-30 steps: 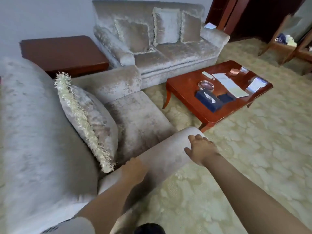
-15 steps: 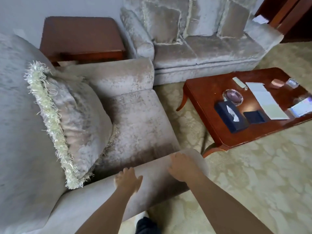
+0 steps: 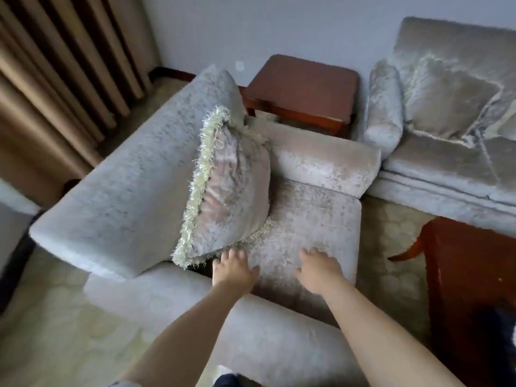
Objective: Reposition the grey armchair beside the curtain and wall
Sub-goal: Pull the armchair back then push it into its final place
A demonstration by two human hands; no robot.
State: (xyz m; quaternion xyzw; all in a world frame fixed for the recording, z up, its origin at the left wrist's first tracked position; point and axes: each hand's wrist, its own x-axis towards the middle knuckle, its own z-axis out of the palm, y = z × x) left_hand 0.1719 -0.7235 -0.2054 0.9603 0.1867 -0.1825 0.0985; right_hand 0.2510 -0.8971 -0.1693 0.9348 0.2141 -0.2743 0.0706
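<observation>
Both hands flat, fingers spread, gripping nothing: left hand (image 3: 233, 270) and right hand (image 3: 318, 270) over the grey armchair (image 3: 307, 219) seat, near the fringed cushion (image 3: 229, 191).

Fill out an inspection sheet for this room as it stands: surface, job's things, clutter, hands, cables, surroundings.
Surface: pale patterned carpet, bare where visible.
Job's things: grey armchair angled in the corner, its back toward the curtain; a fringed cushion leans upright against the backrest.
Clutter: nothing seen loose on the floor.
Hands: left hand and right hand both open, reaching over the near armrest with fingers spread above the seat; contact cannot be judged.
Cables: nothing seen.
Surroundings: wooden side table behind the chair, sofa at right, red-brown coffee table at the right edge, pale wall.
</observation>
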